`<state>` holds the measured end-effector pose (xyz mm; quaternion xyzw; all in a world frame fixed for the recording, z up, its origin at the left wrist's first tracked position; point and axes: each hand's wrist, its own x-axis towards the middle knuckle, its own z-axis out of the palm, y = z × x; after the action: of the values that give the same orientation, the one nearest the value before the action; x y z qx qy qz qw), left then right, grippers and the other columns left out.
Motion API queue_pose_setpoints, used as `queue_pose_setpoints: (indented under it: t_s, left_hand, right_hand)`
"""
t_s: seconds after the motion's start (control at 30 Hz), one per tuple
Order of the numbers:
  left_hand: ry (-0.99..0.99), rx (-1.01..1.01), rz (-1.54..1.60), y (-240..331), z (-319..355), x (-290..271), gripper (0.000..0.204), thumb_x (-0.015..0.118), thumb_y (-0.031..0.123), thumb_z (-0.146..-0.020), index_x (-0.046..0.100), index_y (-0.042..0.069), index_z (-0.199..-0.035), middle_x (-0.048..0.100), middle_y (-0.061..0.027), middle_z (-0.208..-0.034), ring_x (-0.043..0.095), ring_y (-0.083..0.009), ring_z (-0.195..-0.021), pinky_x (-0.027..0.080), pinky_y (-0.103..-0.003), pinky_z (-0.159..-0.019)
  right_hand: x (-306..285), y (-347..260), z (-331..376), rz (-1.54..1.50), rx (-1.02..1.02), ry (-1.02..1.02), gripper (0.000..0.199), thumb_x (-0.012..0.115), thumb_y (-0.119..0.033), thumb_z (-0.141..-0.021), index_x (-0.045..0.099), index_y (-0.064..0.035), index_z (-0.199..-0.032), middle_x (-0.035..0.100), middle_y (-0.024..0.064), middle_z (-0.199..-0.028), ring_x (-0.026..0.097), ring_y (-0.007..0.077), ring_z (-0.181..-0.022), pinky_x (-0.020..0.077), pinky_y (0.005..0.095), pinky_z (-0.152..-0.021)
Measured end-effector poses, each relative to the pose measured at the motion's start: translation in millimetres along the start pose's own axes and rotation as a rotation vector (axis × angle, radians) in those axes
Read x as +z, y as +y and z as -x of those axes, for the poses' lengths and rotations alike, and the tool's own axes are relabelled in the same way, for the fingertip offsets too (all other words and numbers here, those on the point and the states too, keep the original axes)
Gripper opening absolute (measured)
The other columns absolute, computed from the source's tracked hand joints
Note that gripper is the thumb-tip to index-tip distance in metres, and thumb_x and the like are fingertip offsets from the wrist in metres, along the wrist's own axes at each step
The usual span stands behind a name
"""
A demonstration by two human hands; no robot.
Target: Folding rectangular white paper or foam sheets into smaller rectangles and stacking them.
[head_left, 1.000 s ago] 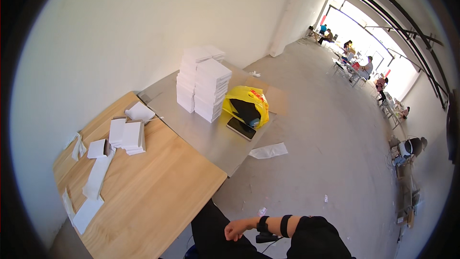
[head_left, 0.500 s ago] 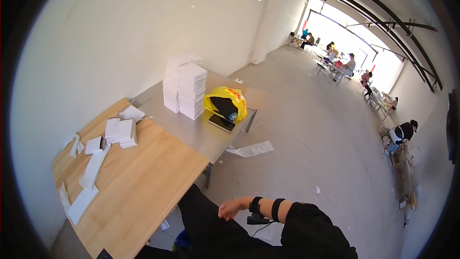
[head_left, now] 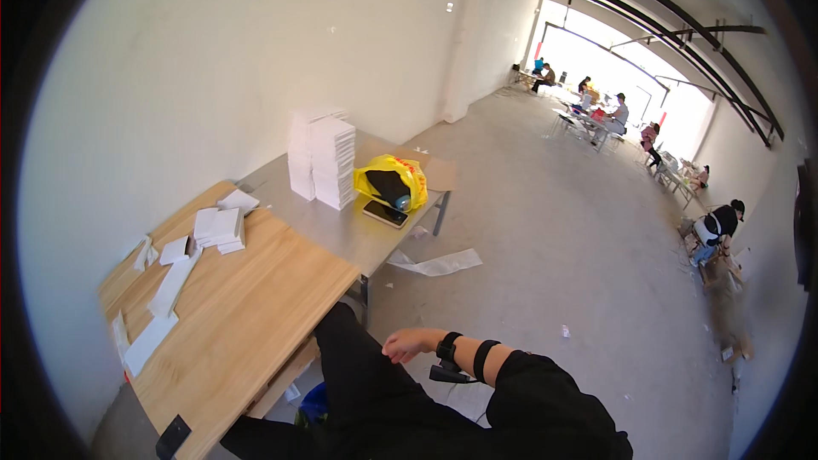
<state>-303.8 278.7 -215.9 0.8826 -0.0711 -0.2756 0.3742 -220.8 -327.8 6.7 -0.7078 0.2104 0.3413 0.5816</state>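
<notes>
My right hand [head_left: 409, 345] hangs over my right thigh, beside the wooden tabletop's near corner. Its fingers are loosely curled, and I see nothing in them. Black straps circle that forearm, with a small black device [head_left: 450, 373] below the wrist. My left hand is out of view. On the wooden tabletop [head_left: 256, 298] lie a low pile of white cards or flat boxes [head_left: 220, 228], a smaller white block with a dark side [head_left: 175, 250], and strips of white paper [head_left: 152, 345]. A black flat object [head_left: 174, 437] sits at the tabletop's near edge.
An adjoining metal table [head_left: 328, 226] bears tall white stacks [head_left: 332, 162], a yellow plastic bag [head_left: 416, 179] with dark contents, and a phone [head_left: 385, 214]. Crumpled white paper [head_left: 439, 263] lies on the floor. Someone bends over boxes [head_left: 717, 226] at the right; other people sit at far tables.
My view has shifted slightly, showing more of the black object at the tabletop's near edge. My right hand appears a little higher and farther left, still over my thigh. The items on the tables stay put.
</notes>
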Motion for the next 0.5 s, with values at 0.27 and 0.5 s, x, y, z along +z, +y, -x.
queue_pose_setpoints:
  t_s: [0.27, 0.5]
  left_hand:
    - [0.275, -0.408, 0.261, -52.7, 114.3, 11.4, 0.061, 0.053, 0.059, -0.088, 0.059, 0.012, -0.126, 0.060, -0.0207, -0.120, 0.056, -0.0328, -0.112, 0.042, -0.042, -0.100]
    - [0.924, -0.197, 0.162, 92.7, 58.0, -123.0, 0.027, 0.063, 0.024, -0.089, 0.064, -0.003, -0.087, 0.066, -0.0156, -0.076, 0.063, -0.0201, -0.071, 0.049, -0.033, -0.066]
  right_hand:
    - [-10.4, -1.9, -14.6, -0.134, -0.093, 0.054, 0.034, 0.059, -0.034, -0.093, 0.057, -0.0096, -0.116, 0.063, 0.0058, -0.106, 0.062, 0.0163, -0.097, 0.0516, 0.0311, -0.082]
    - [-23.3, -5.9, -37.3, -0.255, -0.006, 0.154, 0.026, 0.061, -0.027, -0.092, 0.059, -0.0088, -0.110, 0.062, 0.0046, -0.096, 0.063, 0.0170, -0.092, 0.0525, 0.0308, -0.080]
